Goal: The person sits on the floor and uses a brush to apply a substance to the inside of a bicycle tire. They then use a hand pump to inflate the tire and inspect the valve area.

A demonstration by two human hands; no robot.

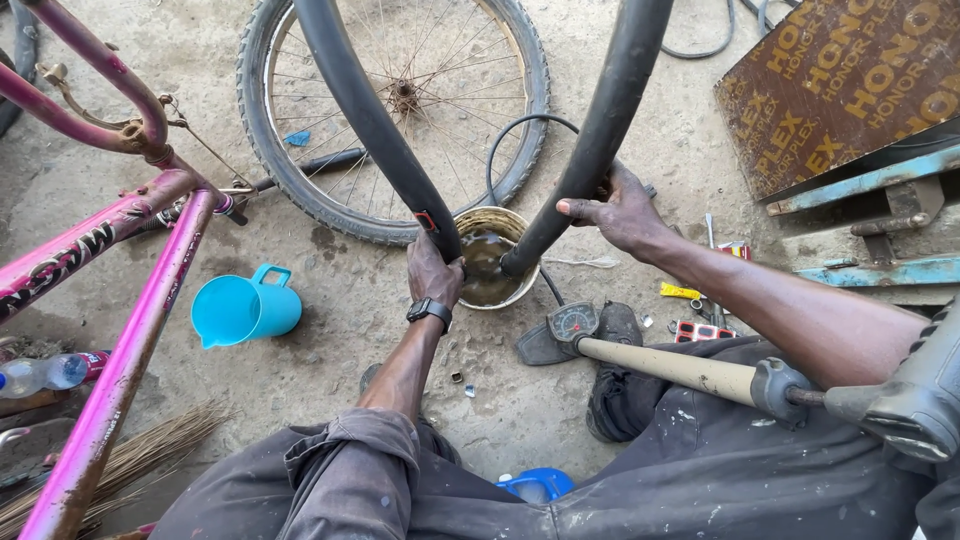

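A black inflated inner tube [365,110] loops down from above, and its lowest part dips into a small round bowl [519,291] of murky water on the ground. My left hand [432,270], with a black watch on the wrist, grips the tube's left limb just above the bowl. My right hand [620,212] grips the right limb of the inner tube [610,110] slightly higher. Both limbs rise out of the top of the view.
A spoked bicycle wheel [300,190] lies flat behind the bowl. A pink bicycle frame [130,340] stands at the left, with a turquoise jug [240,310] beside it. A floor pump [680,368] with a gauge lies across my lap. Small tools and patches [705,315] and a brown board [840,80] sit at the right.
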